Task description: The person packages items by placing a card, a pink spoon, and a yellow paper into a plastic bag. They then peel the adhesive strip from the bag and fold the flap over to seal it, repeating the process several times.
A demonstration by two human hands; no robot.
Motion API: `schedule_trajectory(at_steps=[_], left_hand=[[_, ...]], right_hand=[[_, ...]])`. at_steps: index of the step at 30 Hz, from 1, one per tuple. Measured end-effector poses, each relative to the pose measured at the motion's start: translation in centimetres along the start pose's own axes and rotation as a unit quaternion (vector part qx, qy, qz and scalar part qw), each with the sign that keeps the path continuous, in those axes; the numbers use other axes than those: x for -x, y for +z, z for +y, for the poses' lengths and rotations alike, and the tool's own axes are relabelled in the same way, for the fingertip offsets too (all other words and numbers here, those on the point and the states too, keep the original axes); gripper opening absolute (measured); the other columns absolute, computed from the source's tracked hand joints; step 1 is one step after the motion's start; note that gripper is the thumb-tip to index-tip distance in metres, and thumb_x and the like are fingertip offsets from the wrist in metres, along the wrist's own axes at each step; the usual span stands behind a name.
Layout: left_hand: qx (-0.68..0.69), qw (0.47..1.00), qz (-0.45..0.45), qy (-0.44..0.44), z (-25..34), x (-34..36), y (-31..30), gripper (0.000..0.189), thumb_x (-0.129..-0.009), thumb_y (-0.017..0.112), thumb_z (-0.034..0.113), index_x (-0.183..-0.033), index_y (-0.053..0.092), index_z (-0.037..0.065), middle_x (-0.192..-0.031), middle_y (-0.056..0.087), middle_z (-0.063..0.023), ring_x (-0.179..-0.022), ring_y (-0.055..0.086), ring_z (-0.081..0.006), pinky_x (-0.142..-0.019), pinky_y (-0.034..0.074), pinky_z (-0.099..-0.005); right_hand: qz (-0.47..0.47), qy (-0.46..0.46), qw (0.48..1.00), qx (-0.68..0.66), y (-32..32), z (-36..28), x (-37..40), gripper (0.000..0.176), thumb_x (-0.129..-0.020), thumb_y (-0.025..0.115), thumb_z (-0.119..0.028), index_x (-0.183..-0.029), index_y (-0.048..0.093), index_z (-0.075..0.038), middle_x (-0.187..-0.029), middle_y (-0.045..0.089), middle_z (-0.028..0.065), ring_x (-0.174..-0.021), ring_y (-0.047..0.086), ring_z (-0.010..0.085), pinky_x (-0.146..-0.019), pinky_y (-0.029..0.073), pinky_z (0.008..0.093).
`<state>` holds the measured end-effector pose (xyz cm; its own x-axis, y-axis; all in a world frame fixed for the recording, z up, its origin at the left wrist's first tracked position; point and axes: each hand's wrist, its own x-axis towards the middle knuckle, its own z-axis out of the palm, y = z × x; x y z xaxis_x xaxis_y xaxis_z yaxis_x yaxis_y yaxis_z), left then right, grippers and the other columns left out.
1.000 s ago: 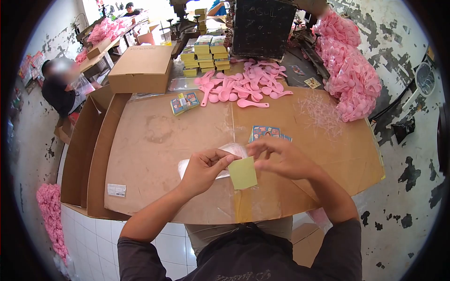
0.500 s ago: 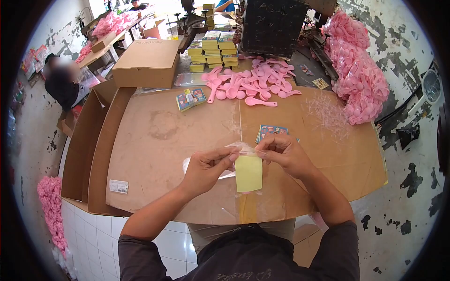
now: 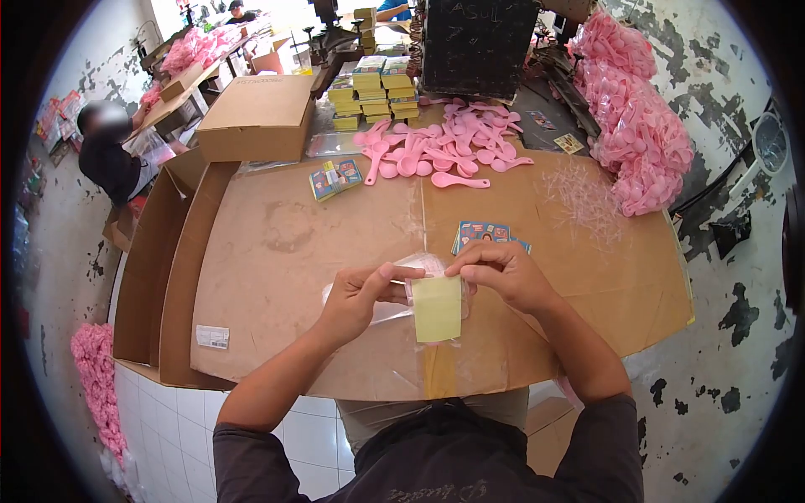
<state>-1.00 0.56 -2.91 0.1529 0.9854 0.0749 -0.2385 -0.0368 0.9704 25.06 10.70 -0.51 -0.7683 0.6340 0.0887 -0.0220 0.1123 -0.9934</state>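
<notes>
A clear plastic bag with a pale yellow card (image 3: pixel 438 310) in it hangs between my hands over the near part of the cardboard-covered table (image 3: pixel 327 226). My left hand (image 3: pixel 356 300) is closed on the bag's upper left side, thumb and forefinger along the top edge. At the upper right corner, my right hand (image 3: pixel 507 275) pinches the same edge. A bit of pink shows below the card; what it belongs to is hidden. More clear plastic bags (image 3: pixel 387 312) lie flat beneath my left hand. Just beyond my right hand lies a small stack of blue printed cards (image 3: pixel 482 233).
Pink plastic scoops (image 3: pixel 453 142) are heaped at the back, near a banded card bundle (image 3: pixel 335 178) and stacked card bundles (image 3: pixel 369 88). A closed carton (image 3: pixel 251 117) stands back left, bagged pink scoops (image 3: pixel 629 117) back right. Another person (image 3: pixel 113 151) sits at far left.
My left thumb and forefinger have straightened along the bag's top edge. My right fingers have shifted slightly left on it. The view has moved a little; the yellow card stays between my hands.
</notes>
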Motion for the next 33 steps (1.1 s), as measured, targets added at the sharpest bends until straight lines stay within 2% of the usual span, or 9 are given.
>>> schedule_trajectory(at_steps=[5, 11, 17, 20, 23, 26, 27, 30, 33], left_hand=[[-0.078, 0.997, 0.002, -0.02, -0.2, -0.3, 0.5, 0.027, -0.104, 0.062, 0.01, -0.126, 0.069, -0.004, -0.115, 0.073, -0.0121, -0.101, 0.071, -0.0166, -0.088, 0.062, -0.0333], [-0.088, 0.996, 0.017, -0.012, -0.1, -0.4, 0.5, 0.027, -0.105, 0.059, 0.008, -0.128, 0.068, -0.003, -0.116, 0.073, -0.011, -0.103, 0.07, -0.0171, -0.089, 0.062, -0.033], [-0.021, 0.997, 0.058, 0.055, 0.8, -0.1, 1.5, 0.033, -0.104, 0.062, 0.009, -0.134, 0.062, -0.003, -0.114, 0.073, -0.0127, -0.105, 0.07, -0.0173, -0.09, 0.061, -0.0331], [-0.051, 0.998, -0.003, 0.027, 0.3, -0.1, 0.6, 0.037, -0.102, 0.066, 0.011, -0.136, 0.058, -0.003, -0.111, 0.072, -0.01, -0.103, 0.07, -0.015, -0.087, 0.06, -0.0306], [-0.089, 0.994, -0.025, -0.054, 1.9, -0.1, -0.6, 0.033, -0.102, 0.066, 0.012, -0.131, 0.06, -0.003, -0.109, 0.072, -0.0083, -0.097, 0.071, -0.0139, -0.083, 0.061, -0.0303], [-0.066, 0.994, 0.088, 0.02, 3.3, -0.1, -4.0, 0.033, -0.103, 0.065, 0.016, -0.131, 0.061, -0.001, -0.109, 0.073, -0.0086, -0.091, 0.072, -0.0148, -0.079, 0.061, -0.0304], [-0.037, 0.976, 0.185, 0.106, 3.5, -0.2, -5.8, 0.035, -0.105, 0.063, 0.021, -0.132, 0.061, -0.001, -0.11, 0.072, -0.0095, -0.093, 0.072, -0.0163, -0.083, 0.061, -0.0323], [0.122, 0.839, 0.395, 0.353, 7.2, -0.9, -8.2, 0.041, -0.108, 0.055, 0.032, -0.135, 0.06, 0.002, -0.116, 0.071, -0.0113, -0.101, 0.07, -0.0184, -0.093, 0.058, -0.0368], [0.129, 0.853, 0.394, 0.316, 6.2, -1.2, -9.8, 0.044, -0.108, 0.055, 0.035, -0.137, 0.058, 0.001, -0.121, 0.07, -0.0093, -0.105, 0.068, -0.0181, -0.094, 0.055, -0.036]], right_hand=[[0.0, -0.018, 1.0, 0.011, 0.1, 1.1, -0.2, 0.019, -0.096, 0.072, -0.007, -0.113, 0.073, 0.001, -0.107, 0.07, 0.0044, -0.094, 0.064, 0.0101, -0.083, 0.051, 0.0269], [-0.02, 0.013, 1.0, -0.006, 0.9, -0.1, 0.0, 0.043, -0.095, 0.073, -0.005, -0.134, 0.057, 0.001, -0.106, 0.068, 0.0053, -0.094, 0.064, 0.0094, -0.082, 0.052, 0.026], [-0.039, 0.018, 0.998, 0.04, 0.5, -0.2, -0.3, 0.045, -0.094, 0.073, -0.003, -0.135, 0.056, 0.002, -0.106, 0.068, 0.0044, -0.094, 0.065, 0.0096, -0.082, 0.052, 0.0257], [-0.043, -0.016, 0.999, 0.026, 0.5, -1.1, -0.8, 0.046, -0.095, 0.073, -0.003, -0.136, 0.055, 0.002, -0.105, 0.068, 0.0042, -0.096, 0.065, 0.0101, -0.082, 0.052, 0.026], [-0.006, -0.036, 0.999, 0.003, 0.0, -1.4, -1.5, 0.043, -0.096, 0.071, -0.007, -0.136, 0.058, 0.0, -0.105, 0.07, 0.0047, -0.096, 0.066, 0.0103, -0.082, 0.052, 0.0269], [0.058, -0.05, 0.967, 0.241, -2.5, -1.5, -1.5, 0.038, -0.096, 0.07, -0.011, -0.133, 0.063, -0.003, -0.106, 0.073, 0.0063, -0.096, 0.067, 0.0112, -0.081, 0.052, 0.0283], [0.073, -0.045, 0.963, 0.257, -3.3, -1.1, -1.3, 0.037, -0.096, 0.07, -0.012, -0.131, 0.064, -0.003, -0.106, 0.074, 0.0069, -0.096, 0.067, 0.0121, -0.081, 0.052, 0.0286], [0.117, -0.031, 0.947, 0.297, -5.6, 0.2, -0.8, 0.035, -0.094, 0.07, -0.014, -0.127, 0.067, -0.003, -0.107, 0.074, 0.0092, -0.097, 0.068, 0.016, -0.082, 0.052, 0.0306], [0.145, -0.043, 0.917, 0.369, -6.5, 1.3, -0.1, 0.034, -0.093, 0.072, -0.014, -0.124, 0.068, -0.002, -0.113, 0.071, 0.0121, -0.105, 0.067, 0.0225, -0.087, 0.052, 0.0344]])
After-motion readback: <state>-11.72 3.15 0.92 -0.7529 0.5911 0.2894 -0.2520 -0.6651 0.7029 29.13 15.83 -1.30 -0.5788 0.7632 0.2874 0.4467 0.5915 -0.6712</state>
